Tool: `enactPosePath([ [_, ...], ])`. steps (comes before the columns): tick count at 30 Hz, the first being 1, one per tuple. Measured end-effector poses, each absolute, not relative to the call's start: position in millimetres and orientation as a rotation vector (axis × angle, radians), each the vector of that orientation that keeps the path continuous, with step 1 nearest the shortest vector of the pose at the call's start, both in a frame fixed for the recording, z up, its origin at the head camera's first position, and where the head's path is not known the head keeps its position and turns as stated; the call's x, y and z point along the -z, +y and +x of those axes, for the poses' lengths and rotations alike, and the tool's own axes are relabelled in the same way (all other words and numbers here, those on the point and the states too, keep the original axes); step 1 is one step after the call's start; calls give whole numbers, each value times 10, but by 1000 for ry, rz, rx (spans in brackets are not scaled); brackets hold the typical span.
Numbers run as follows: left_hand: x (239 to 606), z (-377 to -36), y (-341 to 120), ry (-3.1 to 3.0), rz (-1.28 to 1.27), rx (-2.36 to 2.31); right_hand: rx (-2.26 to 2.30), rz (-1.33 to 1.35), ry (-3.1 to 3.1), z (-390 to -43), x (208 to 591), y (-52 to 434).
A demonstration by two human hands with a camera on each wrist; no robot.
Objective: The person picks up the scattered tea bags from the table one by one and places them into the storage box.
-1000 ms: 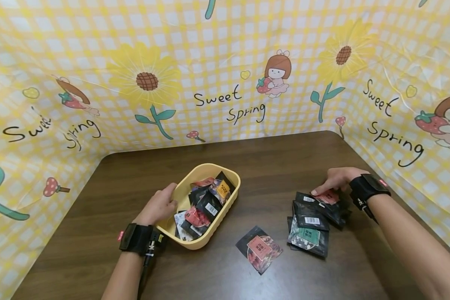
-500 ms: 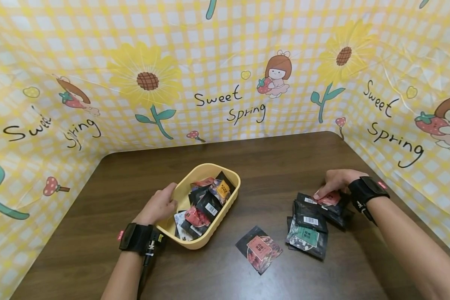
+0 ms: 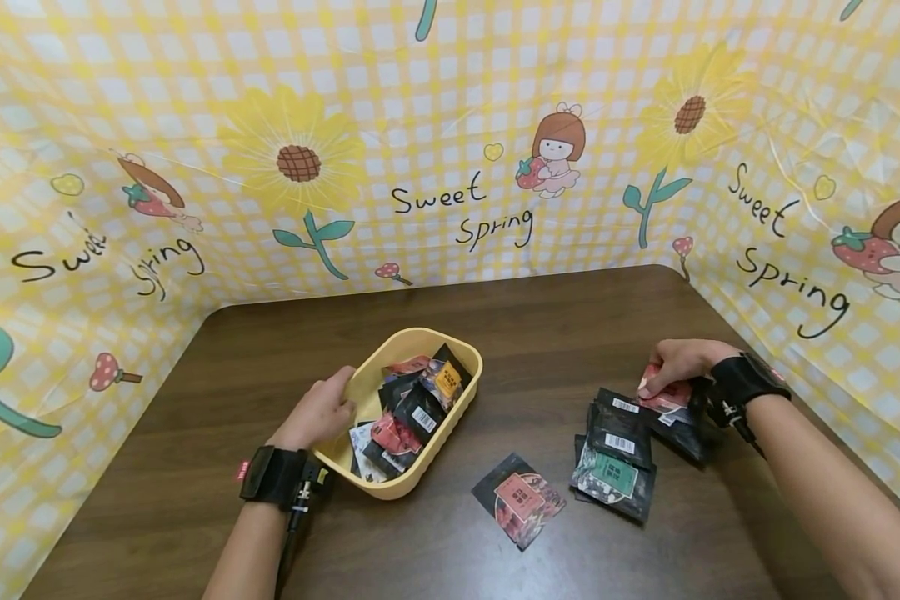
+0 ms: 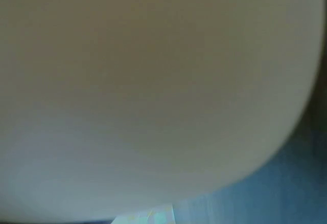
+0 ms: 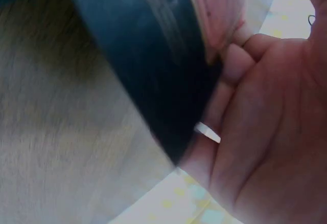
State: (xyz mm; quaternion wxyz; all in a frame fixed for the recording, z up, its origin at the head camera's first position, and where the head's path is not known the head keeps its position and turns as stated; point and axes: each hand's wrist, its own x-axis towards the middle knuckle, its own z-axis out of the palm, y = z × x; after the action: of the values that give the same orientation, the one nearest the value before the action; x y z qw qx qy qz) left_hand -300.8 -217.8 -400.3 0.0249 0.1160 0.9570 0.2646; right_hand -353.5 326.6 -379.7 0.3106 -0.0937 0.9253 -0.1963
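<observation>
My left hand [image 3: 318,414] grips the left rim of a yellow plastic basket [image 3: 447,422], with several black sachets [image 3: 420,412] inside. In the left wrist view, a blurred pale surface fills most of the picture. Over at the right, my right hand [image 3: 686,360] pinches a black sachet with a red label [image 3: 667,396], thumb on its printed face. The right wrist view shows that dark sachet [image 5: 153,70] tilted up against my fingers. Just left of this hand lie overlapping sachets, among them one with a barcode [image 3: 618,440] and one with a green label [image 3: 611,475].
A single sachet with a reddish label [image 3: 521,500] lies flat between the basket and the pile. The brown table [image 3: 540,325] is enclosed at the back and sides by a yellow checked cloth [image 3: 435,108]. Both wrists wear black straps with cameras.
My right hand has taken hold of the red-label sachet and tilted it up, a little apart from the pile. The neighbouring sachets have shifted slightly. My left hand stays at the basket.
</observation>
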Motion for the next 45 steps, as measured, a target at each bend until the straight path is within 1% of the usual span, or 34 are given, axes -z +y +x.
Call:
enactPosePath([
  [9, 3981, -3005, -2203, 2939, 315, -823, 712, -354, 2402, -3638, 3754, 3250],
  [16, 3987, -2994, -2220, 2976, 359, -812, 821, -412, 2381, -3781, 3681, 2960],
  [24, 4008, -2965, -2198, 2988, 358, -829, 836, -561, 2381, -3965, 3542, 2273],
  [31, 3990, -2971, -2190, 3001, 378, -815, 832, -656, 2375, -4085, 3313, 1581],
  [39, 4002, -2966, -2188, 2984, 352, -832, 777, -807, 2331, -4122, 3096, 809],
  [45, 3990, -2968, -2176, 2986, 347, -827, 714, -875, 2350, -4133, 3041, 378],
])
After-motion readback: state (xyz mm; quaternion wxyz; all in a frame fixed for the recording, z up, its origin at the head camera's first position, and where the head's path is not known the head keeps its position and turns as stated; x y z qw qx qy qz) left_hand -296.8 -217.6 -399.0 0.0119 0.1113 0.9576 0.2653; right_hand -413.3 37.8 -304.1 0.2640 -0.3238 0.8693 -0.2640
